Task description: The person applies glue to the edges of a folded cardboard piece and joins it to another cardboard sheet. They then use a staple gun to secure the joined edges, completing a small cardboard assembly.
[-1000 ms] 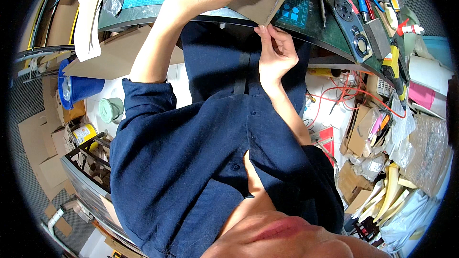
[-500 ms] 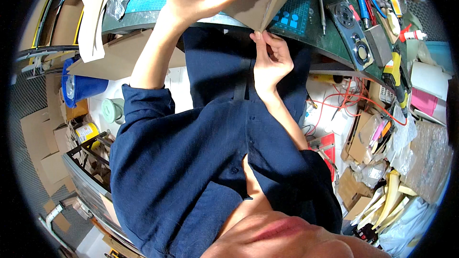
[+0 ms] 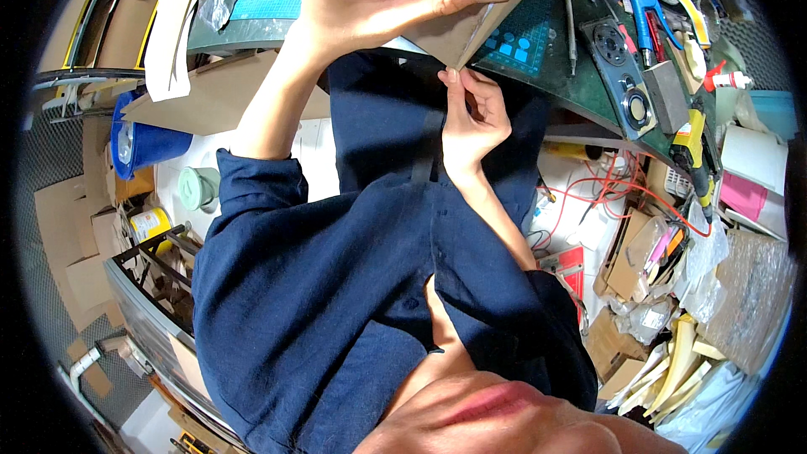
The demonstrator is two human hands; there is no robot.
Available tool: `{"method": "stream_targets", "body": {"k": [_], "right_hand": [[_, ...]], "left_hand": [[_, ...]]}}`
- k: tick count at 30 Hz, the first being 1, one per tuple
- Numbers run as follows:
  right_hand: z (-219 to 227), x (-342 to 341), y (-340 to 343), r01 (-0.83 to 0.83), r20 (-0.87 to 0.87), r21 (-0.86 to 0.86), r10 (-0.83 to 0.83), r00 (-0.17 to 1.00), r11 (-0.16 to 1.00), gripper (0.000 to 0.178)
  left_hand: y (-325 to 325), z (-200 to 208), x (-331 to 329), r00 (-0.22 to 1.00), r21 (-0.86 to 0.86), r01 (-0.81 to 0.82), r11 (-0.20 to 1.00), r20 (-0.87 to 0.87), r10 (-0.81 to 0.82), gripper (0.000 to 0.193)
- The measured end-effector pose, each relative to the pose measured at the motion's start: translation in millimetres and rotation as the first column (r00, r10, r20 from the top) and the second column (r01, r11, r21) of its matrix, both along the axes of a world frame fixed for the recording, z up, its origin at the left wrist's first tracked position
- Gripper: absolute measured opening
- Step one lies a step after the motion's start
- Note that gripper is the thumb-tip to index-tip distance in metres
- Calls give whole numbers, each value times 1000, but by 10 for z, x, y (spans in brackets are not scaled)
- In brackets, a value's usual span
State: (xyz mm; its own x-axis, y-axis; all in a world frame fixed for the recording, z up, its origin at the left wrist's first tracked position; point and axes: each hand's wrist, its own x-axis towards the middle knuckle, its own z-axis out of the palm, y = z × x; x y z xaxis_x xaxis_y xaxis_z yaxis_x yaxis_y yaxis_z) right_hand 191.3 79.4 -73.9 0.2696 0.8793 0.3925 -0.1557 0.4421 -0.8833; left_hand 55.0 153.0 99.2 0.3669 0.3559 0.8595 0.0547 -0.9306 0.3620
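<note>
Two brown cardboard panels meet along an edge in a folded cardboard piece (image 3: pixel 445 29), held up at the near edge of the workbench. My left hand (image 3: pixel 370 13) is closed on its upper part, thumb and fingertips together by the top edge. At the lower corner, my right hand (image 3: pixel 476 122) pinches with thumb and index finger while its other fingers curl in. Whether a small item sits in that pinch cannot be made out. Behind the cardboard lies a teal cutting mat (image 3: pixel 525 38) on the dark green workbench (image 3: pixel 551 76).
Right on the bench are a metal pen-like tool (image 3: pixel 572 38), a blue air gun (image 3: pixel 643 0), a grey speaker-like panel (image 3: pixel 620 76) and a yellow-black tool (image 3: pixel 691 147). Orange cable (image 3: pixel 588 189) tangles below. At left, cardboard sheets (image 3: pixel 223 97) and a blue bin (image 3: pixel 139 147).
My left hand and the upper part of the cardboard have come slightly nearer and to the right. My right hand keeps its pinch at the lower corner. The view has shifted a little.
</note>
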Motion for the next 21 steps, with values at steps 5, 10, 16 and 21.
{"method": "stream_targets", "body": {"k": [5, 10, 16, 21], "right_hand": [[-41, 6, 11, -4, 30, 22, 3, 1000, 1000, 9], [-21, 11, 13, -5, 45, 11, 4, 999, 1000, 9], [-23, 7, 10, -15, 33, 15, 15, 999, 1000, 9], [-61, 11, 41, -13, 68, 67, 8, 998, 998, 10]], "left_hand": [[-35, -124, -47, 996, -92, -5, 996, 90, 13, 22], [-36, -165, -15, 991, -109, 7, 994, 137, 8, 23], [35, -126, -38, 995, 133, -89, 987, 46, 84, 24], [3, -113, -30, 997, 45, -63, 997, 48, 61, 24]]}}
